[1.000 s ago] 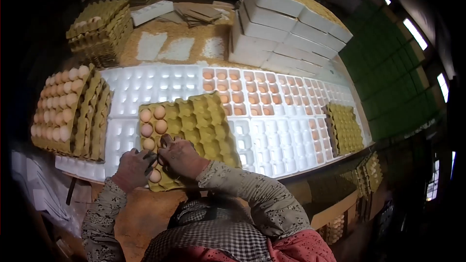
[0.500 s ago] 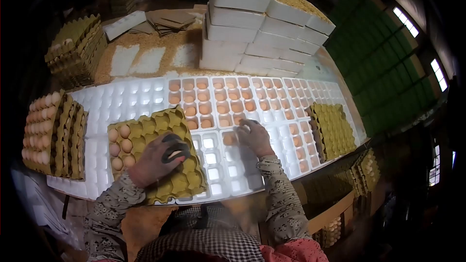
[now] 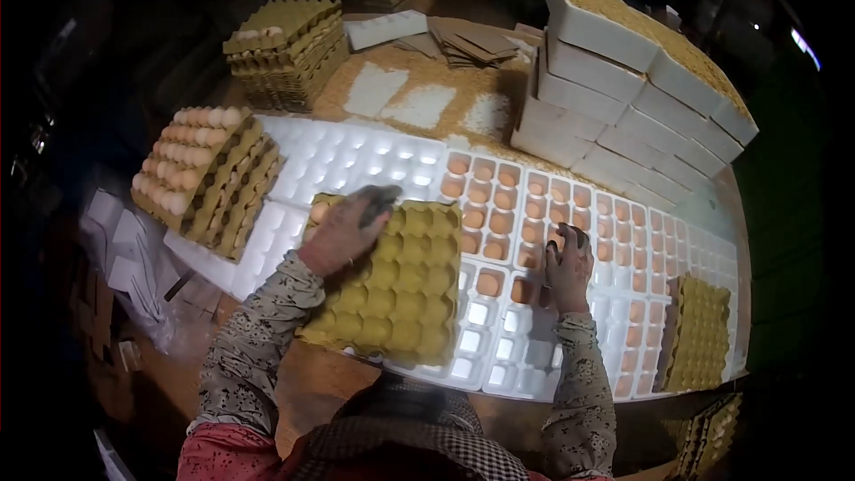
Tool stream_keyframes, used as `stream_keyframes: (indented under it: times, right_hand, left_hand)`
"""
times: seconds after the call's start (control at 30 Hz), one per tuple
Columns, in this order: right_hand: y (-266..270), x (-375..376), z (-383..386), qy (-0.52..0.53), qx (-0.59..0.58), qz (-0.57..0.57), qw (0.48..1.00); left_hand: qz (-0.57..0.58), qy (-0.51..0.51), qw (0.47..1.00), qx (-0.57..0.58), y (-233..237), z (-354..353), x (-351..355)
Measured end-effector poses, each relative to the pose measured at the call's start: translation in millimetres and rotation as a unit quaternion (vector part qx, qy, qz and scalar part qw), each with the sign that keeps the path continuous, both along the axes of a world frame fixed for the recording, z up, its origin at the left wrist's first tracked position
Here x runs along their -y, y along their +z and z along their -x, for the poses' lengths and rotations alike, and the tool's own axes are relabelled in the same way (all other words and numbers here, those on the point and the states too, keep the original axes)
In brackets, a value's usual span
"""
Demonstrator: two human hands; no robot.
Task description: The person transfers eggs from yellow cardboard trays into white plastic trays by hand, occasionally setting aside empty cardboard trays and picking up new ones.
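My left hand (image 3: 349,230) is over the upper left of a yellow-green pulp egg tray (image 3: 392,281), its dark-tipped fingers curled together; whatever they hold is hidden. One egg (image 3: 319,211) shows beside it in that tray. My right hand (image 3: 570,269) reaches over the white foam trays, fingers bent down around something I cannot make out. Brown eggs (image 3: 475,218) sit in the foam cells left of this hand. Nearer me, a foam tray (image 3: 470,340) has an egg (image 3: 489,282) in its back row and bare cells in front.
Stacked pulp trays with eggs (image 3: 191,160) lean at the left. Another pulp stack (image 3: 289,49) stands behind. White foam boxes (image 3: 592,76) are piled at the back right, near flat cardboard pieces (image 3: 476,40). A pulp tray (image 3: 699,334) lies at the right.
The view has turned, shifting the table rightward. My left hand has moved to the pulp tray's far left part, where fewer eggs show. Another egg shows in the near foam tray's back row.
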State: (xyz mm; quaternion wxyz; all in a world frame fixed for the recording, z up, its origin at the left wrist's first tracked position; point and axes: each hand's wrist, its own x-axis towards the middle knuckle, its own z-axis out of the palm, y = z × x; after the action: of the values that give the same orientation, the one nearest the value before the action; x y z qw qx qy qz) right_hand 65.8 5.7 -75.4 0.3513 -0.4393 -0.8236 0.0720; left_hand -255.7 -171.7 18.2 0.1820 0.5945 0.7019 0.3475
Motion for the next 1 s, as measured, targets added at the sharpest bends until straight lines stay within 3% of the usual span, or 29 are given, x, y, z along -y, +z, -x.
stream_keyframes:
  times: [0.07,0.13,0.17,0.2,0.27,0.3,0.33,0.4,0.43,0.5,0.53,0.57,0.6,0.63,0.67,0.73,0.77,0.8,0.83,0.87,0.9,0.93,0.97,1.0]
  right_hand:
    - [40.8,30.1,70.2,0.16,-0.039,0.023,0.986]
    - [65.3,61.4,146.0,0.324,-0.028,-0.014,0.946]
    - [63.5,71.7,186.4,0.359,-0.018,-0.038,0.932]
    - [45.0,78.7,225.2,0.366,-0.006,-0.063,0.928]
    - [27.5,84.5,269.6,0.374,0.03,-0.06,0.925]
    - [24.4,83.7,283.0,0.388,0.131,0.045,0.911]
    - [19.8,84.3,292.8,0.392,0.231,0.151,0.878]
    - [8.9,76.1,293.5,0.39,0.216,0.103,0.889]
    - [7.2,72.4,291.7,0.411,0.055,0.257,0.873]
    - [19.8,77.0,286.7,0.396,-0.261,0.497,0.726]
    - [26.6,80.5,281.9,0.392,-0.256,0.496,0.731]
    - [65.7,98.0,274.7,0.385,-0.037,0.387,0.837]
    - [85.8,109.9,270.2,0.349,0.184,0.254,0.883]
    - [59.8,115.8,276.4,0.35,0.262,0.165,0.884]
    - [54.6,117.0,274.3,0.344,0.263,0.167,0.886]
    - [50.9,117.0,275.7,0.33,0.276,0.216,0.877]
    - [61.9,118.5,265.4,0.31,0.172,0.286,0.89]
    - [55.8,112.1,258.9,0.309,0.173,0.289,0.889]
    - [44.8,103.6,253.1,0.368,0.031,0.354,0.859]
    - [38.2,99.4,248.5,0.414,-0.115,0.406,0.806]
    - [54.5,102.9,246.9,0.401,-0.03,0.43,0.808]
    - [70.2,115.3,245.3,0.393,-0.032,0.43,0.812]
    - [89.8,137.1,250.9,0.39,0.157,0.316,0.85]
    - [95.5,156.1,259.4,0.362,0.341,0.19,0.847]
  left_hand:
    - [-0.009,0.172,0.985,-0.008,-0.1,59.0,22.6]
    - [0.026,0.163,0.984,-0.069,-18.2,107.2,37.4]
    - [0.129,0.154,0.969,-0.147,-29.1,125.6,39.8]
    - [0.126,0.154,0.969,-0.147,-27.8,129.7,40.6]
    - [0.237,-0.046,0.95,-0.201,-27.8,130.5,39.0]
    - [0.239,-0.101,0.944,-0.206,-34.9,134.6,38.0]
    - [0.236,-0.102,0.945,-0.201,-39.9,136.2,37.0]
    - [0.223,-0.117,0.922,-0.294,-47.0,136.9,34.6]
    - [0.191,-0.132,0.926,-0.298,-56.1,143.6,33.9]
    - [0.178,-0.156,0.918,-0.318,-69.2,152.3,32.9]
    - [0.169,-0.174,0.907,-0.345,-73.8,156.2,31.7]
    - [0.164,-0.177,0.909,-0.341,-75.7,161.1,31.1]
    - [0.148,-0.197,0.912,-0.329,-76.5,166.2,30.3]
    - [0.132,-0.218,0.913,-0.318,-78.0,168.3,29.3]
    - [0.129,-0.223,0.913,-0.317,-70.9,165.9,31.2]
    - [0.128,-0.169,0.961,-0.178,-49.7,163.2,39.6]
    - [0.071,-0.134,0.986,-0.069,-59.9,171.6,49.3]
    - [0.074,-0.135,0.986,-0.066,-53.7,168.1,59.4]
    - [0.006,-0.063,0.969,0.239,-43.2,165.0,70.5]
    - [-0.059,0.015,0.853,0.518,-37.6,162.1,76.1]
    - [-0.081,0.005,0.806,0.586,-43.9,168.0,78.0]
    - [-0.068,0.008,0.862,0.503,-47.3,168.0,82.0]
    - [0.042,0.005,0.899,0.436,-43.4,171.6,82.7]
    - [0.15,-0.003,0.922,0.358,-38.9,175.1,80.3]
